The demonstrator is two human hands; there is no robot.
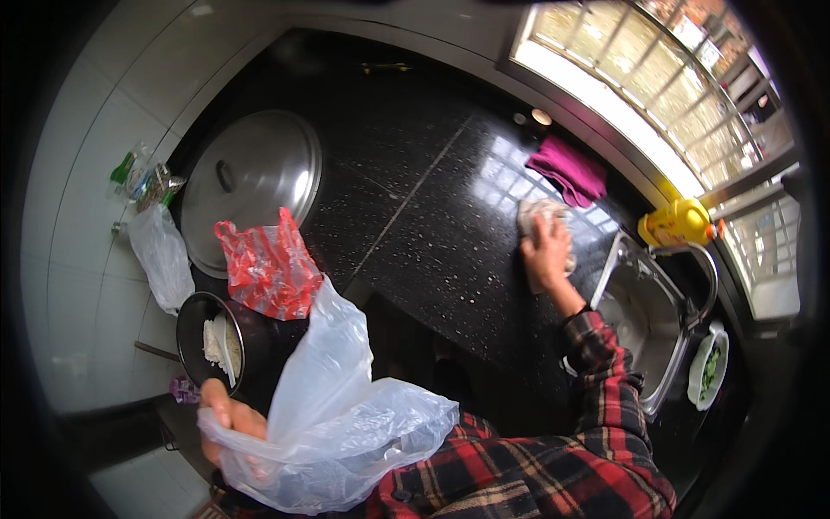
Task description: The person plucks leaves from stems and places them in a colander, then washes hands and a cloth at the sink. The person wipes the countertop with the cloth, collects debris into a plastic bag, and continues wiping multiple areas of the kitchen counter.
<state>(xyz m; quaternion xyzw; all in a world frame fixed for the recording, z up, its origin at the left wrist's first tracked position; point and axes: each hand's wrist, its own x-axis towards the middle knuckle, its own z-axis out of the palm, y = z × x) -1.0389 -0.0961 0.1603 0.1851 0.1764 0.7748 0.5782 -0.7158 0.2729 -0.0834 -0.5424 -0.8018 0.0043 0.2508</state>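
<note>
My left hand (226,417) is closed on the rim of a clear plastic bag (346,445), which hangs loosely in front of my body. Part of the bag covers those fingers. Over on the right, my right hand (548,253) presses down on a pale, crumpled cloth (540,208) on the black countertop (415,233), beside the sink. A folded magenta cloth (569,171) lies just beyond it. Close to the left hand, a dark pot (183,333) contains white grains, perhaps rice, and a white utensil (229,350).
A large metal lid (259,164) and a red striped plastic bag (270,266) occupy the left counter. Bags (162,259) hang on the tiled wall. At right are the steel sink (640,320), its curved faucet (711,281), a yellow bottle (679,223) and a white dish (702,394) with greens.
</note>
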